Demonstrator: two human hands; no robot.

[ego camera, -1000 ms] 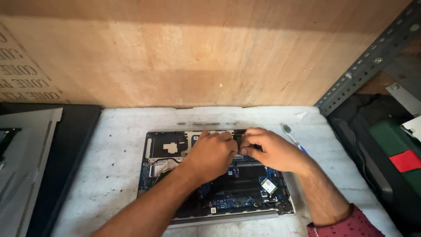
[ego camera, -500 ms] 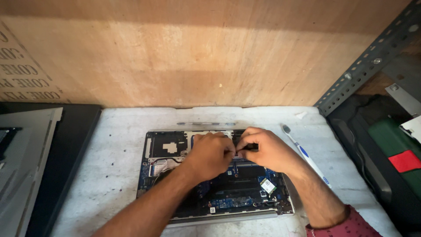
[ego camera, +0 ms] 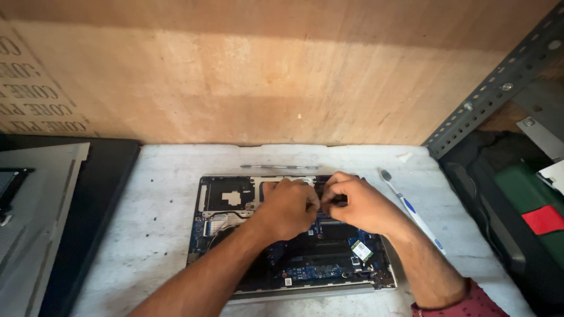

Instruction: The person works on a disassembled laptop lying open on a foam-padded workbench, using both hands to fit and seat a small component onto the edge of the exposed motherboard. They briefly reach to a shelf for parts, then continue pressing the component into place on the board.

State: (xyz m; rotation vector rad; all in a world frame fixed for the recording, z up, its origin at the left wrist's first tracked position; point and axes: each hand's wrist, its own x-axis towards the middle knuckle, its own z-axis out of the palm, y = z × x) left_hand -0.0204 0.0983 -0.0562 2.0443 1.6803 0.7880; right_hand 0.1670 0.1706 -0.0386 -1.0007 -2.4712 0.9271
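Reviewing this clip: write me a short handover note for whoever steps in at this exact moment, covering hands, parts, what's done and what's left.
Left hand: resting on the upper middle of the opened laptop with exposed blue circuit board, fingers curled; what it grips is hidden.
Right hand: beside it, fingertips pinching a small dark part at the board's upper edge.
Nearby: a white-and-blue toothbrush lies to the right of the laptop, and a thin silver metal tool lies behind it on the pale worktop.
Done: bottom cover is off, internals exposed.
Left: the dark part is between the fingers, not yet clear of the board; the laptop remains open.
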